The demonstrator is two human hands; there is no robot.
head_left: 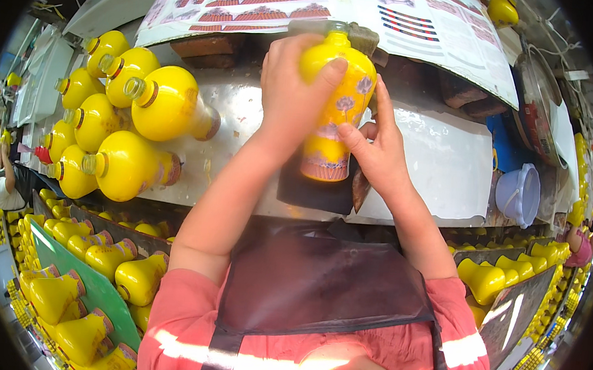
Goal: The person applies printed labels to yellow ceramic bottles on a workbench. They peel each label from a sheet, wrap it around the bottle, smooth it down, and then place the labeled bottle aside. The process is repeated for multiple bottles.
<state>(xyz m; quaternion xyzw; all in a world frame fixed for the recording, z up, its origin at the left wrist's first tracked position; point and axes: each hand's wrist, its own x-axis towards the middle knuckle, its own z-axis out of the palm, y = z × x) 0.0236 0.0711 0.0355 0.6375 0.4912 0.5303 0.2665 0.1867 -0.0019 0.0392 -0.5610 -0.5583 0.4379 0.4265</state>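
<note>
A yellow vase-shaped bottle [325, 146] with purple flower decals and a patterned band round its base is held over the worktop, its clear glass neck pointing away from me. My left hand [291, 81] wraps its upper left side, the thumb lying across the shoulder. On the right, my right hand [382, 146] grips the lower body, thumb on the front and fingers along the side; some fingertips are hidden behind the bottle. Beneath it lies a dark pad [309, 194]. Several similar yellow bottles [164, 103] stand to the left.
Printed decal sheets [268, 4] lie on a raised board at the back. To the right are a white sheet [449, 168], a pale lilac bucket [518, 195] and a blue item [506, 141]. Racks of yellow bottles [61, 299] flank me; other people show at both edges.
</note>
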